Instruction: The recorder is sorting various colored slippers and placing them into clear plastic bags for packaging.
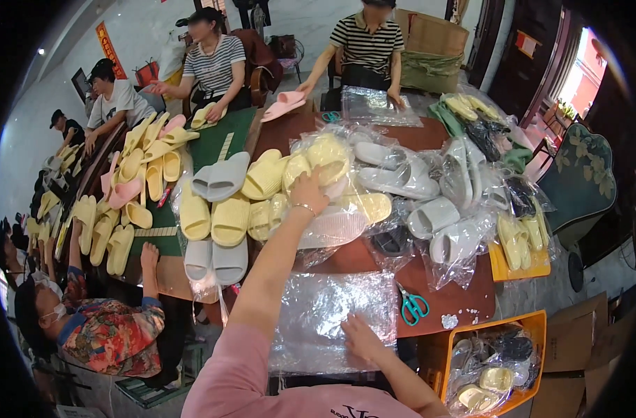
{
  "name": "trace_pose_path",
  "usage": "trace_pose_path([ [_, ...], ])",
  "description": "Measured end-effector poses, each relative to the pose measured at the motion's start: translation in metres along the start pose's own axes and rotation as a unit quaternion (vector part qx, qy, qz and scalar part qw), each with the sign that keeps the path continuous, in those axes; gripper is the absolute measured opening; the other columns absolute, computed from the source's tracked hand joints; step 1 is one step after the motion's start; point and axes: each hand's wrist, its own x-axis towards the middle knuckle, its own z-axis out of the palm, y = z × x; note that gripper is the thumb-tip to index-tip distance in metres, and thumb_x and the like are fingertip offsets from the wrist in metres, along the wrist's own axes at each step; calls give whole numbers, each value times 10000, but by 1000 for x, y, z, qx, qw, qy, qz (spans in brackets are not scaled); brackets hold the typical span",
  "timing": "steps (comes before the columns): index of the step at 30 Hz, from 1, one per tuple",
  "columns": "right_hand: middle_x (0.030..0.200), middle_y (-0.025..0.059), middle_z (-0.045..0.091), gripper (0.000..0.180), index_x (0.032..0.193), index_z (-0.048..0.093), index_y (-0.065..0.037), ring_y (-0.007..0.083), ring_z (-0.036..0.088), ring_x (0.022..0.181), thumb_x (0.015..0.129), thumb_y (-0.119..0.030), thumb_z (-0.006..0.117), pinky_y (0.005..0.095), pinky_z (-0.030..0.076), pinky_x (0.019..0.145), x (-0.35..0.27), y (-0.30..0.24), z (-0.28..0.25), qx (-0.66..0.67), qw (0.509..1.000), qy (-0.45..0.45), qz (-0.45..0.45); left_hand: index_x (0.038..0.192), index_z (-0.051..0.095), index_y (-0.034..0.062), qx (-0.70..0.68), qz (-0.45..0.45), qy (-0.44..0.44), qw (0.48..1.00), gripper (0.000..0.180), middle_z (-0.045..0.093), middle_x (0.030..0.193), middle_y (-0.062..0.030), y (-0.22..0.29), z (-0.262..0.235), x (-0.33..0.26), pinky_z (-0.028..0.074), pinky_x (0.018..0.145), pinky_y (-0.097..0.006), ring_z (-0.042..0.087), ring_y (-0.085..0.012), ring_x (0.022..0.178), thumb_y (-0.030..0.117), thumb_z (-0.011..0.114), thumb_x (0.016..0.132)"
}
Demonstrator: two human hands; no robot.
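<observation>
My left hand (309, 192) reaches far across the table into a heap of slippers. Its fingers stretch over yellow slippers (330, 159), some in clear plastic, and no firm grip shows. My right hand (363, 338) lies open, fingers spread, on a flat stack of clear plastic bags (311, 324) in front of me. Left of my reaching arm, yellow slippers (230, 218) and grey slippers (220, 178) are piled in pairs. A bagged pink slipper (332, 227) lies just beyond the bags.
Teal scissors (413, 306) lie right of the bags. Bagged grey slippers (454, 240) cover the table's right side. An orange crate (541, 348) at lower right holds bagged slippers. Across the table, a person in a striped polo (367, 45) handles a pink slipper (284, 106); other people sit leftward.
</observation>
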Motion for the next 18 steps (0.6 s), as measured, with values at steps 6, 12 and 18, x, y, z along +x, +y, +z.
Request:
trace_pose_path([
  [6,1295,224,303,540,1217,395,-37,398,239,1222,720,-151,575,421,218,1025,-2,-4,-11,-19,1000,11,-21,1143,483,81,57,2,89,994,386,505,1003,-171,3,22,12,421,792,-410,500,-335,940,212,546,785],
  [12,1303,224,290,559,1211,398,-43,408,245,1216,701,-138,607,426,227,1020,-2,-3,-9,-14,1000,17,2,987,560,57,-157,42,191,968,224,554,879,-208,-19,29,18,432,760,-413,535,-340,855,161,487,803],
  [18,1296,241,290,562,1213,389,-19,413,237,1217,708,-136,607,431,208,1026,-6,-8,-9,-17,1000,7,-22,1051,495,-33,-352,58,134,925,281,557,925,-213,-73,13,-32,424,761,-351,546,-327,879,137,491,828],
])
